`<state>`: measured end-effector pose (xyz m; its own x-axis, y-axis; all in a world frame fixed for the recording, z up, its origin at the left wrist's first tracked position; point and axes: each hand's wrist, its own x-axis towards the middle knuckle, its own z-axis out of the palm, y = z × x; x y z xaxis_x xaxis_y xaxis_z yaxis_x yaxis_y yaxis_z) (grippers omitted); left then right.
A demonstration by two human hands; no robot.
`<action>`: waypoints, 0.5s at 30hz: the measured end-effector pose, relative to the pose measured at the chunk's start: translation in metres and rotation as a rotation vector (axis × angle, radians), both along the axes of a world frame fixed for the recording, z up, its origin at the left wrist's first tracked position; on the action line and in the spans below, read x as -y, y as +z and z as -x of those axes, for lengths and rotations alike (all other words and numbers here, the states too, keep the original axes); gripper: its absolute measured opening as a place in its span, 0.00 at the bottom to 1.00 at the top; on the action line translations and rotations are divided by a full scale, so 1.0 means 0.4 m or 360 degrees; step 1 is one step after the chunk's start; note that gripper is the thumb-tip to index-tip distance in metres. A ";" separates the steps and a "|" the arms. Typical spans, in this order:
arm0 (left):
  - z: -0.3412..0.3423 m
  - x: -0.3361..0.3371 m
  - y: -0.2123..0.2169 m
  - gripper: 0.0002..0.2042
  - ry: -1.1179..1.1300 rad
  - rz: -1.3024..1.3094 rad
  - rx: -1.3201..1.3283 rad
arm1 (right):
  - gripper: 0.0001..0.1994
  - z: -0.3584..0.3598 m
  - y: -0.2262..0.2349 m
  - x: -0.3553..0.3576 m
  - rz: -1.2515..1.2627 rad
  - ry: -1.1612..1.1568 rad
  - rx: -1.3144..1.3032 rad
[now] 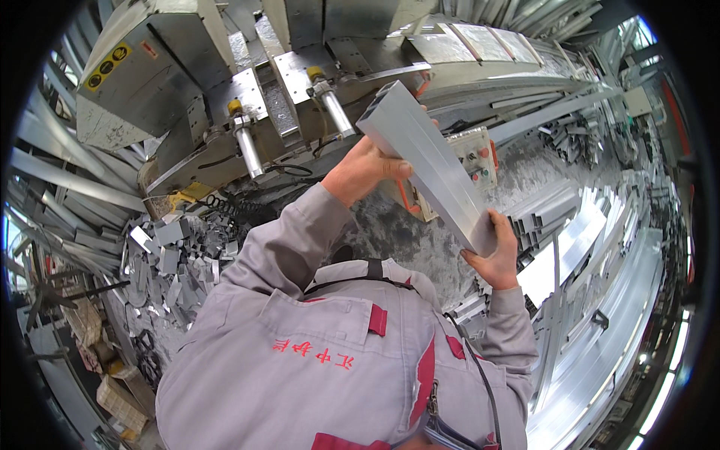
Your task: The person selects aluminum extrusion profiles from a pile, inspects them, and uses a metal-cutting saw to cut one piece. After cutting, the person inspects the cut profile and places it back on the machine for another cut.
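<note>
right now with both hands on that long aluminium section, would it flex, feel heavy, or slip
The aluminium section probably stays rigid, as it spans straight between the left hand and right hand. Its open hollow end suggests lightness for its size. Smooth bare metal may slip.

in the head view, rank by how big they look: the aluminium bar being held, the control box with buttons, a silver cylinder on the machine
1. aluminium bar, though nearest the camera
2. control box, partly hidden behind the bar
3. silver cylinder; the second cylinder looks alike
</note>
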<state>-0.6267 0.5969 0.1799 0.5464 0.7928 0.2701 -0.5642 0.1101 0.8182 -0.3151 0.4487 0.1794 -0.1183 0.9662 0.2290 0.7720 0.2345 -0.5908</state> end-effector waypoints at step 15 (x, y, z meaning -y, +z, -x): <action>-0.059 -0.057 -0.139 0.08 0.0722 0.0446 -0.1066 | 0.40 -0.109 0.012 -0.481 -0.0405 0.0495 0.0426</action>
